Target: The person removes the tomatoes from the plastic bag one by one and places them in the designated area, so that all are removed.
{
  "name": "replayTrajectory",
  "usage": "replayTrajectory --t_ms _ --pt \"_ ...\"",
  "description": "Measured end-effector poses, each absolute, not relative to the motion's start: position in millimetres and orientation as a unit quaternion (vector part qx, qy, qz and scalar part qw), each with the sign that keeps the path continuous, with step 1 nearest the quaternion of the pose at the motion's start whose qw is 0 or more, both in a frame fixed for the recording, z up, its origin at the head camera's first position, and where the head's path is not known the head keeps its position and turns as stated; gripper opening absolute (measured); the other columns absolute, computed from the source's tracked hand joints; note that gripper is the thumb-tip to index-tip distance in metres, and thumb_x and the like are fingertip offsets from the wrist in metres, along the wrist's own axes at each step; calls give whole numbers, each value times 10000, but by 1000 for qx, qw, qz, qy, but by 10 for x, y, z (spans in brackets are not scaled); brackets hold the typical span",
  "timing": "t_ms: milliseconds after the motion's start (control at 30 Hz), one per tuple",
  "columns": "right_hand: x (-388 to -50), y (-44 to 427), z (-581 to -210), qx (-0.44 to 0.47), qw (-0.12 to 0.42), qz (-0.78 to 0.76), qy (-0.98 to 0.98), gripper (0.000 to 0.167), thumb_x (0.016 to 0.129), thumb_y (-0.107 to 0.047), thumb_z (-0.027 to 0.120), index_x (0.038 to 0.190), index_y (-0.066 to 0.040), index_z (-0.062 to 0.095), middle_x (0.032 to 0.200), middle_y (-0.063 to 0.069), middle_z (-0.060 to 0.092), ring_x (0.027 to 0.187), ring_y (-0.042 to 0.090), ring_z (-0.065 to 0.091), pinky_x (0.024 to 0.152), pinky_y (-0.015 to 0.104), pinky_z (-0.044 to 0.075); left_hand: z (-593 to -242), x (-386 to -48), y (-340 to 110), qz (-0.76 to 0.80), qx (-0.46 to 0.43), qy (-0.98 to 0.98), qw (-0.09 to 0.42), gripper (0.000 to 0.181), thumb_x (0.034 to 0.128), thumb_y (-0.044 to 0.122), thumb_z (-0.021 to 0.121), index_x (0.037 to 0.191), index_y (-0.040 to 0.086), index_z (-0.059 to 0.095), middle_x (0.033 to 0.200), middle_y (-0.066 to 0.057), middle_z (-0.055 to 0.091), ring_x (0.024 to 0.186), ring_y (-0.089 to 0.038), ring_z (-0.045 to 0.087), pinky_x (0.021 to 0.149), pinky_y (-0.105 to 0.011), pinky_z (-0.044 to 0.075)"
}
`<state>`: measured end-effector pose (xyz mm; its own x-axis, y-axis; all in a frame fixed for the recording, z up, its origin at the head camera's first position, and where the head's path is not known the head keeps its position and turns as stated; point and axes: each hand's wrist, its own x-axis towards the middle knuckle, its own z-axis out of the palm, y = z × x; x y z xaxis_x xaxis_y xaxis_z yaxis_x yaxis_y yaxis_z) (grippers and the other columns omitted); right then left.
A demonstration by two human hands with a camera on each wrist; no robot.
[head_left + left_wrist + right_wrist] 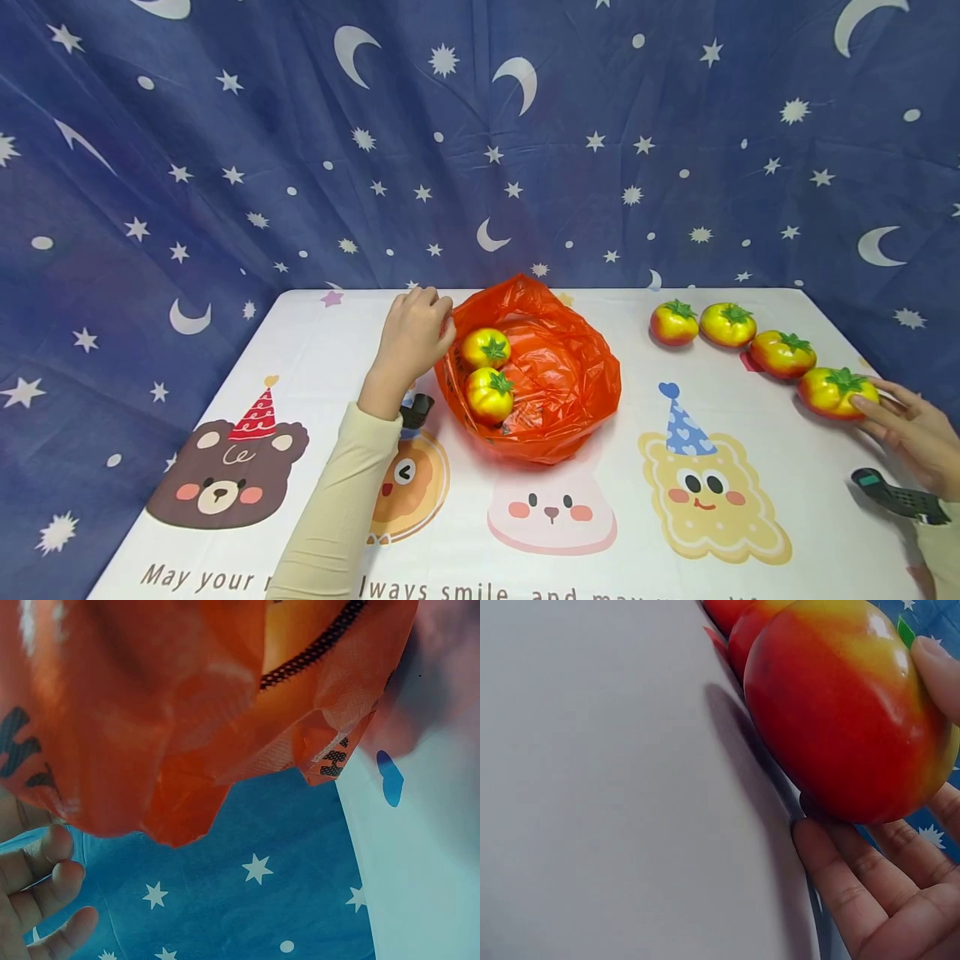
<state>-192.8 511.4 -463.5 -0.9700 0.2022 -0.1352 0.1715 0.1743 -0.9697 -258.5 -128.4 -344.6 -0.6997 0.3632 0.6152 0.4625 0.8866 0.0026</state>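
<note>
An open red plastic bag (pixel 558 417) lies mid-table, with two red-and-yellow toy tomatoes (pixel 489 395) at its left side. My left hand (pixel 417 329) pinches the bag's left rim; in the left wrist view, the bag (pixel 180 727) hides the thumb, while other fingers (pixel 56 889) hang beside it. At the right, my right hand (pixel 911 429) grips the nearest toy tomato (pixel 832 392) of a slanting row. The right wrist view shows the thumb on the green-leaf side of that tomato (pixel 840 712) and the fingers (pixel 847 892) behind and under it.
Three more toy tomatoes (pixel 727 325) continue the row towards the back right. A white tablecloth (pixel 577 517) printed with cartoon figures covers the table. Behind it and at the sides hangs a blue curtain (pixel 420 225) with stars and moons. Each wrist wears a black strap device (pixel 892 496).
</note>
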Motion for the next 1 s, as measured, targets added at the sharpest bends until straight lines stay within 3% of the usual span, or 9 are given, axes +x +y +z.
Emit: replayTrajectory --t_ms 367,633,767,867,1000 --pt "-1896 5019 -4584 -110 18 661 -742 503 904 -184 588 1251 -425 316 1011 -278 361 730 -182 458 605 26 441 -3438 -2588 -1284 -80 -225 -919 315 76 818 88 574 803 50 639 723 -87 543 687 -253 500 659 -382 418" --pt "-1891 5000 -4578 -110 15 679 -726 530 907 -160 581 1276 -413 298 995 -272 365 724 -179 476 607 35 448 -3447 -2593 -1285 -81 -222 -921 310 77 820 92 573 800 54 636 720 -84 539 689 -250 500 663 -382 418" --pt "-1901 5036 -4614 -118 11 649 -752 595 907 -212 581 1349 -415 238 1081 -287 347 768 -184 445 619 24 442 -3443 -2586 -1285 -81 -221 -921 309 83 822 98 573 804 53 641 718 -84 540 687 -249 500 669 -380 422" --pt "-1913 5065 -4640 -130 9 618 -775 730 906 -258 580 1464 -368 124 1214 -293 313 811 -183 403 622 12 431 -3441 -2583 -1284 -80 -222 -921 310 87 823 100 574 810 52 645 719 -84 543 687 -248 500 674 -381 424" --pt "-1921 5089 -4654 -141 3 581 -802 833 910 -310 564 1512 -221 -5 1314 -298 246 886 -183 350 627 -1 420 -3442 -2584 -1285 -81 -222 -921 309 79 820 96 579 805 51 642 716 -85 539 684 -249 494 670 -379 418"
